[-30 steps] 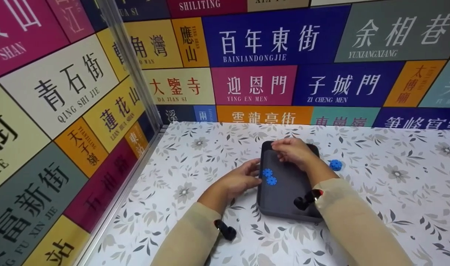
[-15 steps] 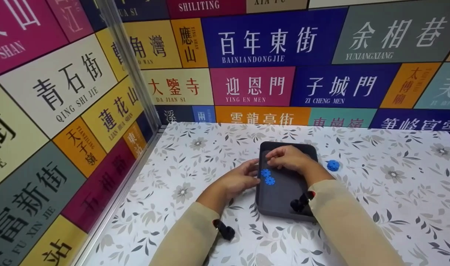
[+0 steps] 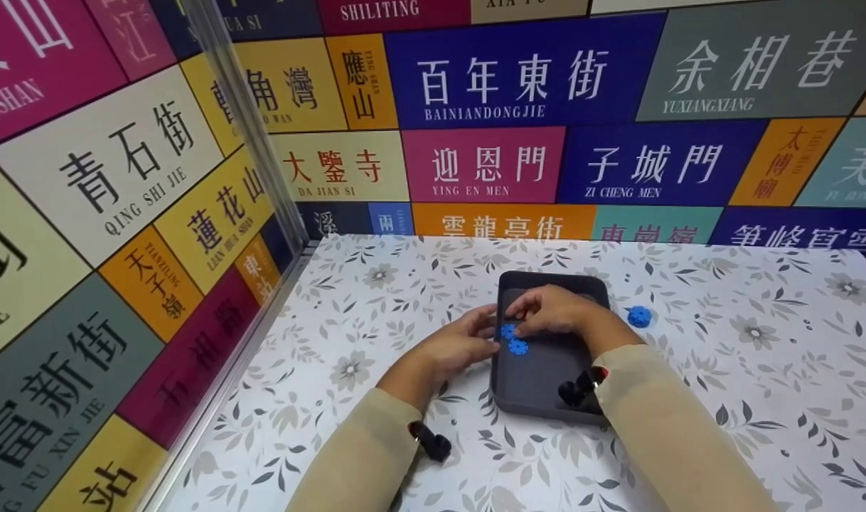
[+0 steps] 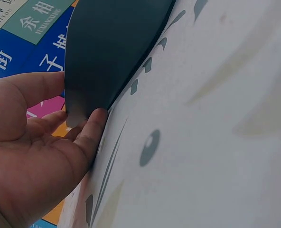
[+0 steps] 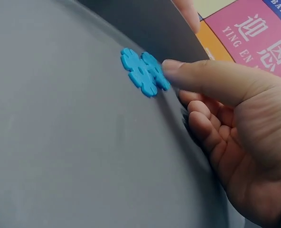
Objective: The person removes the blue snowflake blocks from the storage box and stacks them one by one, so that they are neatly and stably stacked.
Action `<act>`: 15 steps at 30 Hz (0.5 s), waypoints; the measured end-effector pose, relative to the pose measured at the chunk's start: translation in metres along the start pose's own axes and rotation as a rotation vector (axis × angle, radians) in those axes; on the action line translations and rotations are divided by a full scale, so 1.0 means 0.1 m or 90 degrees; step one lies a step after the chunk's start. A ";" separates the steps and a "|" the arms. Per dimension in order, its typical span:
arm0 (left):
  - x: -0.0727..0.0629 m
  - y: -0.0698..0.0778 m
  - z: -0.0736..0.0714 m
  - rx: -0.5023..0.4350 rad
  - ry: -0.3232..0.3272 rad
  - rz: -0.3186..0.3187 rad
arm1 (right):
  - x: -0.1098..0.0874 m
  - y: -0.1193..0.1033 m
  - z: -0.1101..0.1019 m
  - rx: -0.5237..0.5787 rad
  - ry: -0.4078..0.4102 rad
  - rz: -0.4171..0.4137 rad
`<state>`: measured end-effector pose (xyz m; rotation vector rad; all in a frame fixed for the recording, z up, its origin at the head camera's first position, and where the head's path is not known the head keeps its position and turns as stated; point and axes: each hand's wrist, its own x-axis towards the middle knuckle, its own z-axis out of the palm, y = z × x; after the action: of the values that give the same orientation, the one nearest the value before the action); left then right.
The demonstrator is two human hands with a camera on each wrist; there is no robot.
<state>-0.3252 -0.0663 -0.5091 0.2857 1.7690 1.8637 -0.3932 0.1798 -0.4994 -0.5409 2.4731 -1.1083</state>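
Observation:
Two blue flower-shaped plastic discs [image 3: 518, 347] lie overlapping along the left side inside a dark grey tray [image 3: 532, 398]. My right hand [image 3: 550, 311] is over the tray. In the right wrist view my thumb tip [image 5: 173, 68] is right at the edge of the farther disc [image 5: 152, 66], and the other fingers are loosely bent beside the tray wall; the index finger is mostly hidden behind the thumb. My left hand [image 3: 458, 345] rests at the tray's left side. In the left wrist view its fingertips touch the outer wall of the tray [image 4: 114, 47].
Another blue piece [image 3: 639, 316], looking like several discs together, lies on the table right of the tray. The floral-patterned tabletop [image 3: 746, 384] meets a colourful sign-printed wall [image 3: 490, 163] at the back and another at the left.
My right hand has moved from the tray's far end toward the near left, bringing its thumb to the blue discs. My left hand stays at the tray's side.

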 end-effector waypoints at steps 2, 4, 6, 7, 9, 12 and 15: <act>0.00 0.00 0.00 0.003 0.002 -0.001 | 0.00 -0.01 0.00 -0.026 0.001 -0.007; 0.00 0.00 0.00 0.007 0.004 -0.003 | 0.01 -0.01 0.00 -0.050 0.005 -0.010; 0.00 0.00 0.00 0.010 0.005 -0.005 | 0.01 -0.01 0.00 -0.068 0.008 -0.010; 0.00 0.00 0.00 0.009 0.005 -0.005 | 0.01 -0.01 0.00 -0.077 0.009 -0.013; 0.00 0.00 0.00 0.010 0.006 -0.005 | 0.02 0.00 0.00 -0.093 0.010 -0.020; 0.00 0.00 0.01 0.005 0.005 -0.003 | 0.03 0.00 0.01 -0.112 0.015 -0.035; -0.01 -0.01 0.00 0.002 0.003 -0.001 | 0.03 0.00 0.03 -0.109 0.026 -0.037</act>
<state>-0.3243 -0.0663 -0.5098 0.2813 1.7744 1.8629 -0.3942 0.1767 -0.5013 -0.6495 2.6199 -0.9421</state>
